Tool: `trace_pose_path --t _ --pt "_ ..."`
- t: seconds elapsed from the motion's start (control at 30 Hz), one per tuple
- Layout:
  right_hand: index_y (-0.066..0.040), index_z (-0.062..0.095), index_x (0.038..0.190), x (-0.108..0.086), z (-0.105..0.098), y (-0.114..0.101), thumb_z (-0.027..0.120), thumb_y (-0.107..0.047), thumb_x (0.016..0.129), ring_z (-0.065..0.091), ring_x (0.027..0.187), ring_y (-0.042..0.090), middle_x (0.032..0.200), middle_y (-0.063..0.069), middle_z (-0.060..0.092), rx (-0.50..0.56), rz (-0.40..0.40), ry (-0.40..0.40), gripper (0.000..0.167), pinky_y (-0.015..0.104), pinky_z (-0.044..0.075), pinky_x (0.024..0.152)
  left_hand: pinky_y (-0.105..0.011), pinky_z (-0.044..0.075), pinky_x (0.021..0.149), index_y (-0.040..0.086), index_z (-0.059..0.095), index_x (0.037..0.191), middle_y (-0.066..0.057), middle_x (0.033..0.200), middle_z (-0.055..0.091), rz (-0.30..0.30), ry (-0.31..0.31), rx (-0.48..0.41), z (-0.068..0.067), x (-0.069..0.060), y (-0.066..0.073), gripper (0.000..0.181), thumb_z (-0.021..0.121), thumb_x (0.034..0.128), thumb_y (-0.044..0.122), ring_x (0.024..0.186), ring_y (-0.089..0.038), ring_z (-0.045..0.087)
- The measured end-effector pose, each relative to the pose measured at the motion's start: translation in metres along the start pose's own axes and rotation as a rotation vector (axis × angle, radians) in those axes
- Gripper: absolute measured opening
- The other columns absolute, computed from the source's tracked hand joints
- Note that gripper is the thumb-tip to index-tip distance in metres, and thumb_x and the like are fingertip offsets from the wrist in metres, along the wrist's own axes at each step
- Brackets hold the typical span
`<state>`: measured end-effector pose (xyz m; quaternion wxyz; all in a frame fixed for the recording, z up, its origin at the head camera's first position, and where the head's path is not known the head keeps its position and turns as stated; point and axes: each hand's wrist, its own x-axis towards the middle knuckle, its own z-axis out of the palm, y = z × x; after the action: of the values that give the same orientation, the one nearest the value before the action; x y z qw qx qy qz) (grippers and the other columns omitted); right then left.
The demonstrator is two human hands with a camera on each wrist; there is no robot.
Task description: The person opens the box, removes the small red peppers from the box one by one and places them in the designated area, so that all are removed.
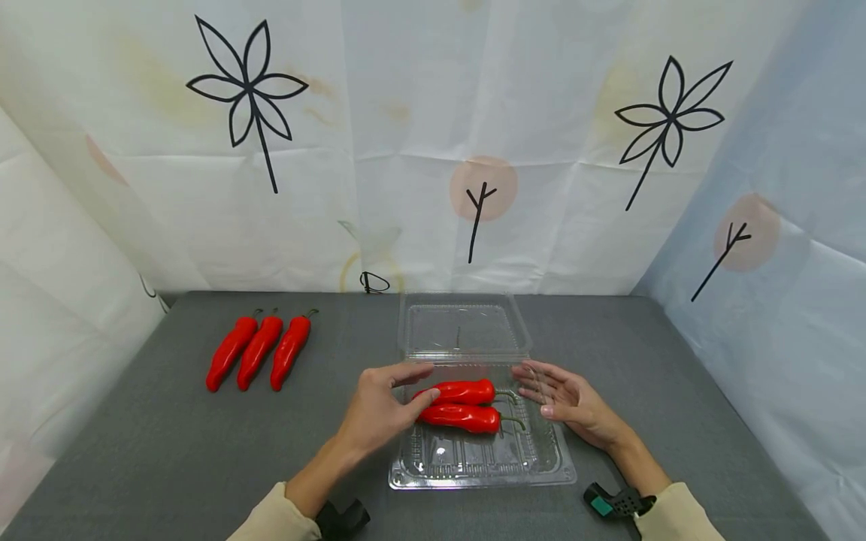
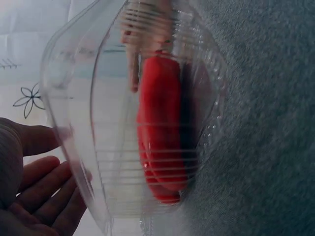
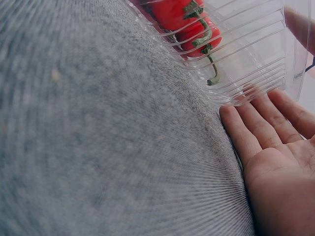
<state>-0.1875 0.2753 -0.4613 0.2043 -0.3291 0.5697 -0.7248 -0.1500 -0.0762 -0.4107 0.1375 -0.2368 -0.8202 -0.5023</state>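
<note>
A clear plastic clamshell container (image 1: 467,477) lies on the table with its lid folded back, away from me. Two red peppers (image 1: 463,419) with green stems rest side by side in its base, stems to the right. My left hand (image 1: 382,409) is at the container's left side, thumb and fingers extended by the rim; the left wrist view shows them against the clear wall. On the opposite side is my right hand (image 1: 575,406), palm inward. Its straight fingers (image 3: 263,118) reach the container's side wall in the right wrist view. Neither hand holds a pepper.
Three more red peppers (image 1: 260,352) lie in a slanted row on the grey table (image 1: 169,458), far to the left. The open lid (image 1: 467,324) extends to the table's back edge. White printed cloth (image 1: 406,135) hangs behind and at both sides.
</note>
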Motion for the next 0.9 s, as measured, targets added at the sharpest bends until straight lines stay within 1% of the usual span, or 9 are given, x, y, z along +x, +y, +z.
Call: trace_pose_path --t 0.2,0.27,0.4,0.5,0.67,0.8,0.9 --pt "0.013 0.019 0.155 0.000 0.000 0.000 0.047 0.017 0.095 0.041 0.144 0.030 0.157 0.022 0.038 -0.005 0.008 0.009 0.066 0.039 0.036 0.114 -0.042 0.059 0.083 -0.001 0.075 0.115 -0.010 0.109 0.076 0.025 -0.128 -0.024 0.007 -0.003 0.002 0.033 0.083 0.0829 0.004 0.097 -0.026 0.073" --pt "0.013 0.019 0.155 0.000 -0.001 0.001 0.047 0.016 0.095 0.041 0.144 0.030 0.157 0.022 0.038 -0.010 0.012 0.013 0.066 0.038 0.036 0.114 -0.041 0.059 0.085 -0.002 0.075 0.115 -0.011 0.110 0.075 0.017 -0.177 -0.024 0.008 -0.003 0.002 0.033 0.083 0.0835 0.005 0.099 -0.025 0.073" --pt "0.012 0.019 0.155 0.000 -0.001 0.001 0.049 0.016 0.095 0.041 0.144 0.029 0.157 0.021 0.038 -0.022 0.031 0.033 0.067 0.039 0.037 0.114 -0.038 0.057 0.090 0.001 0.076 0.116 -0.007 0.112 0.075 -0.017 -0.256 0.030 0.011 -0.005 0.004 0.033 0.083 0.0847 0.010 0.103 -0.020 0.071" --pt "0.012 0.019 0.155 0.000 -0.001 0.002 0.049 0.017 0.095 0.041 0.144 0.029 0.157 0.021 0.038 -0.020 0.030 0.032 0.067 0.039 0.036 0.114 -0.035 0.056 0.092 0.003 0.076 0.117 -0.004 0.114 0.075 -0.021 -0.293 0.085 0.013 -0.005 0.005 0.034 0.083 0.0849 0.012 0.103 -0.017 0.069" --pt "0.012 0.021 0.155 0.000 -0.002 0.004 0.049 0.017 0.094 0.041 0.144 0.028 0.157 0.021 0.038 -0.010 0.024 0.029 0.067 0.039 0.036 0.114 -0.034 0.056 0.090 0.004 0.076 0.118 -0.003 0.112 0.075 0.012 -0.333 0.144 0.017 -0.003 0.005 0.035 0.082 0.0850 0.012 0.101 -0.017 0.069" --pt "0.013 0.020 0.154 0.001 -0.001 0.004 0.050 0.017 0.094 0.040 0.144 0.029 0.157 0.023 0.038 -0.008 0.022 0.030 0.067 0.040 0.036 0.114 -0.032 0.056 0.089 0.006 0.076 0.119 -0.001 0.112 0.075 0.006 -0.372 0.177 0.019 0.001 0.005 0.035 0.082 0.0856 0.015 0.100 -0.016 0.069" --pt "0.014 0.019 0.154 0.001 -0.002 0.004 0.049 0.018 0.094 0.040 0.145 0.030 0.157 0.024 0.037 -0.013 0.013 0.023 0.067 0.040 0.035 0.115 -0.030 0.057 0.088 0.005 0.076 0.119 -0.002 0.112 0.075 0.002 -0.404 0.181 0.021 0.004 0.005 0.036 0.082 0.0860 0.016 0.098 -0.014 0.070"
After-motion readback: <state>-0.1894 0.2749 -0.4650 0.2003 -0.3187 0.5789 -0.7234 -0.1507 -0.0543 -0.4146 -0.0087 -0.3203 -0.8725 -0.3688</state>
